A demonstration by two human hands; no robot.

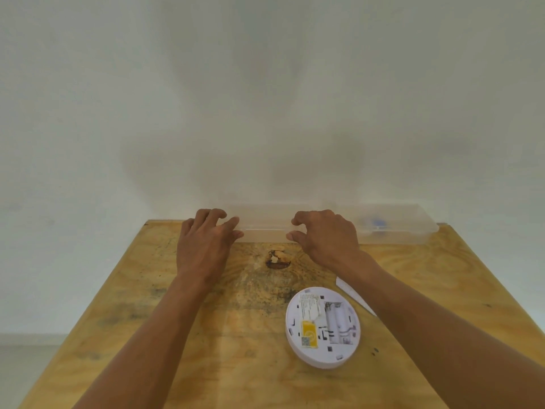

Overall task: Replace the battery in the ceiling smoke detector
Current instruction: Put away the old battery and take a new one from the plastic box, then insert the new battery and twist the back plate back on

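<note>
A round white smoke detector (323, 327) lies back side up on the wooden table (206, 364), right of centre. Its battery bay is uncovered and has white cells in it, beside a yellow sticker. A clear plastic box (392, 224) with something blue inside stands along the far table edge against the wall. My left hand (206, 240) and my right hand (324, 234) both rest at the box's front edge, fingers spread and curled onto its lid. Whether they grip it is unclear.
A thin white flat piece (354, 293) lies just beyond the detector, partly hidden under my right forearm. A dark knot with a chipped hole (277, 258) marks the wood between my hands. A plain white wall rises right behind the table.
</note>
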